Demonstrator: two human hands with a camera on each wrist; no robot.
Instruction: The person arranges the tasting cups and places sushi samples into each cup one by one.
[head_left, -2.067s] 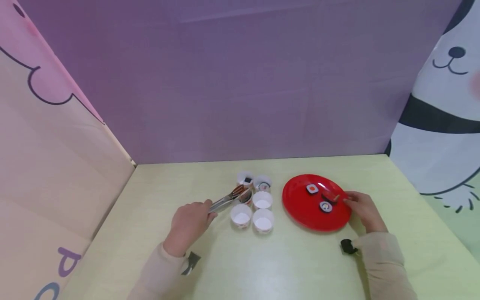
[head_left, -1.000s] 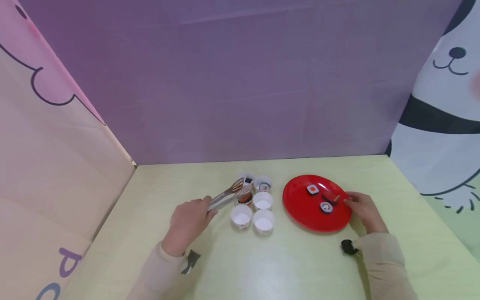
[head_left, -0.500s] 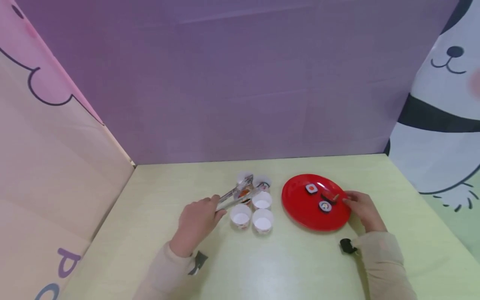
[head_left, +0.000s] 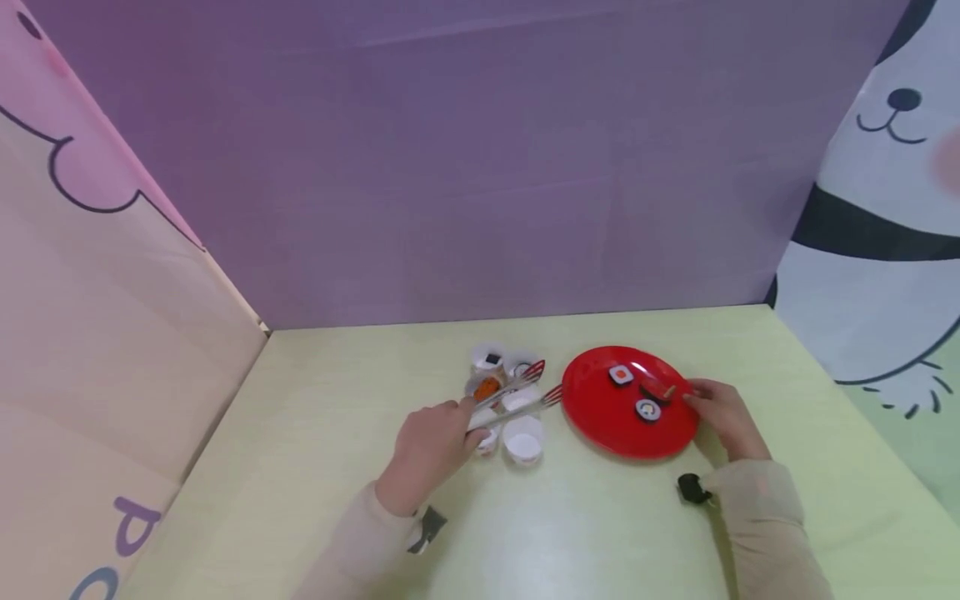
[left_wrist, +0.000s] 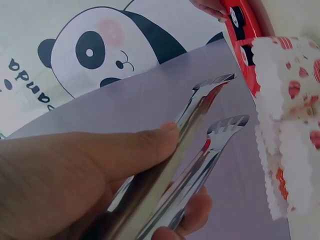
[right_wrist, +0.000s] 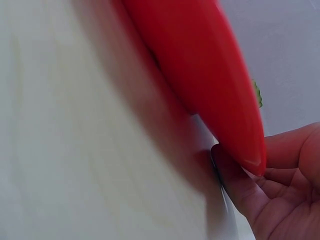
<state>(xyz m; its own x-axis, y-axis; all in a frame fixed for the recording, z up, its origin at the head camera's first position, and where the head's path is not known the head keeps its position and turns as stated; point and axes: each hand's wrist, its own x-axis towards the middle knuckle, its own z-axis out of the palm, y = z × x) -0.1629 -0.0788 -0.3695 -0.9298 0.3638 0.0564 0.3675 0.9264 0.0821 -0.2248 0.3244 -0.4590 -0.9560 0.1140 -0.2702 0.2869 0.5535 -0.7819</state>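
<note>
Here, in the head view, my left hand (head_left: 432,446) grips the tongs (head_left: 517,411) over the white cups (head_left: 522,451) at centre, tips apart with nothing between them. Right of centre, my right hand (head_left: 727,417) pinches the rim of the red plate (head_left: 600,427), probably to steady it under the toy sushi (head_left: 621,376). In the left wrist view, my thumb, mid-frame, presses one arm, presumably controlling the spread. In the right wrist view, lower right, I clasp the rim from both sides, likely against sliding.
</note>
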